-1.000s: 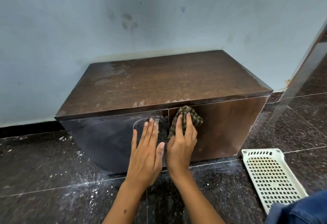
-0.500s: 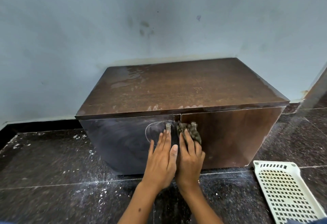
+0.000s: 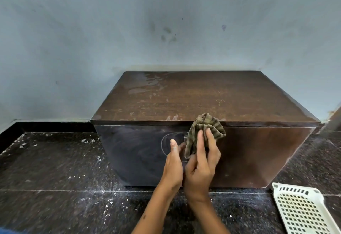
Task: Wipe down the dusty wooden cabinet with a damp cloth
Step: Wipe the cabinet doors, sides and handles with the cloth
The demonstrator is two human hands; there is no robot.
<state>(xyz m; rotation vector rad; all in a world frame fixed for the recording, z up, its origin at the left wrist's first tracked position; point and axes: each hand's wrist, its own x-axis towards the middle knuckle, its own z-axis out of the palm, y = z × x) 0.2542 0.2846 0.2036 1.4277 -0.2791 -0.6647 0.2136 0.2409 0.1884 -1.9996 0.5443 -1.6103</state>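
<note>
cabinet (image 3: 203, 100): low dark wood box on the floor, back against the wall; flat rectangular top, two front doors meeting near centre. Glossy veneer, grain visible.
top surface: pale dusty smears + streaks, esp. back-left and along front edge; looks only partly cleaned (my read).
cloth (image 3: 204, 130): striped brown/olive rag, soft, bunched into a wad; upper part sits at the top front edge, a tail hangs down over the door front.
right hand (image 3: 201, 165): grip clenched on the cloth, fingers curled round it, pressing it to the front near the door seam.
left hand (image 3: 173, 161): fingers straight, holding nothing, flat against the left door just beside the right hand; likely steadying.
step: wiping front face around the centre seam/handle area, approx mid-task. A faint oval mark on the left door.
next move: prob. sweep cloth across the doors w/ even pressure, then redo the top; refold the wad for a flatter contact.
floor (image 3: 55, 169): dark speckled stone tiles, polished, white dust flecks scattered.
tray (image 3: 302, 213): cream plastic, perforated grid, lying on the floor right of the cabinet, apart from it.
wall (image 3: 110, 39): pale blue-grey, matte, scuffed.
</note>
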